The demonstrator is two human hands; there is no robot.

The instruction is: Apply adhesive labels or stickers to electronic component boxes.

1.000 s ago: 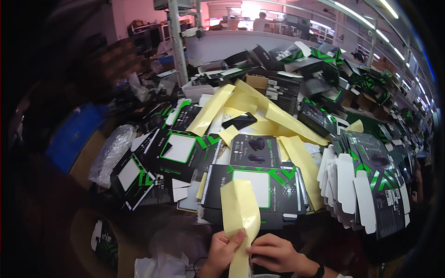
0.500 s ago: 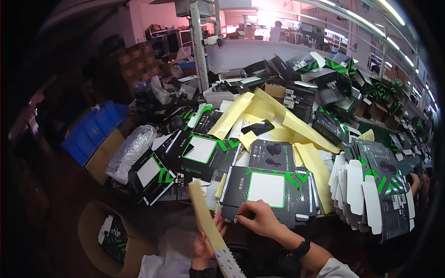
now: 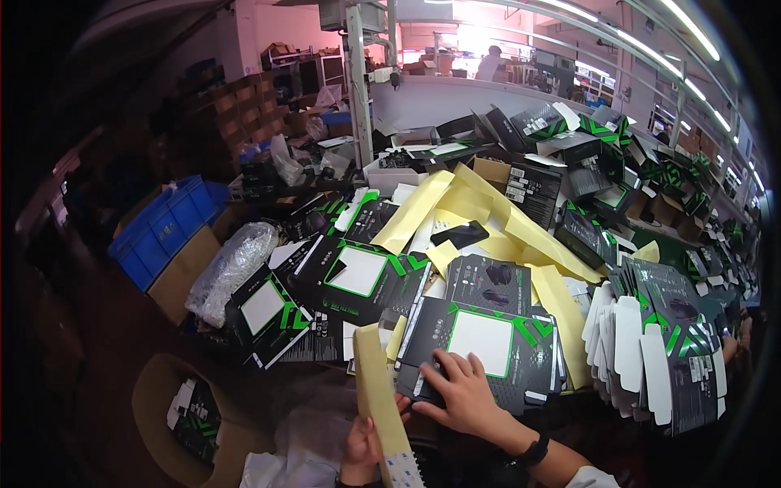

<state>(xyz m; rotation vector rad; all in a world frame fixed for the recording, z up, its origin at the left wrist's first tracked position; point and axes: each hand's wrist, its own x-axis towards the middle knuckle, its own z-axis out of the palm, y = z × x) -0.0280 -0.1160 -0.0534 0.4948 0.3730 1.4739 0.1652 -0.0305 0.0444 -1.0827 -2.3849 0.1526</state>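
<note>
My left hand (image 3: 363, 443) is closed round a long yellow paper strip (image 3: 372, 378), held upright near the table's front edge. The strip's lower end (image 3: 401, 469) is white with small blue marks. Just right of it, my right hand (image 3: 470, 403) lies with fingers spread on the near left part of a flattened black box (image 3: 529, 358). That box has a white window panel (image 3: 482, 346) edged in green. Behind it rests another black printed carton (image 3: 488, 285). Fingertips of my left hand show beside the box's near left corner.
Creased yellow sheets (image 3: 521, 220) and a black flat object (image 3: 460, 235) lie behind. Flattened cartons (image 3: 626, 325) are stacked at right, more boxes (image 3: 354, 281) at left. A bubble-wrapped bundle (image 3: 233, 272), blue crate (image 3: 167, 228) and round bin (image 3: 159, 390) stand left. Another person's hand (image 3: 739, 337) shows far right.
My right hand has gone from a pinch at the front box's near edge to fingers spread on its surface. The box sits slightly turned. The yellow strip has shifted a little right.
</note>
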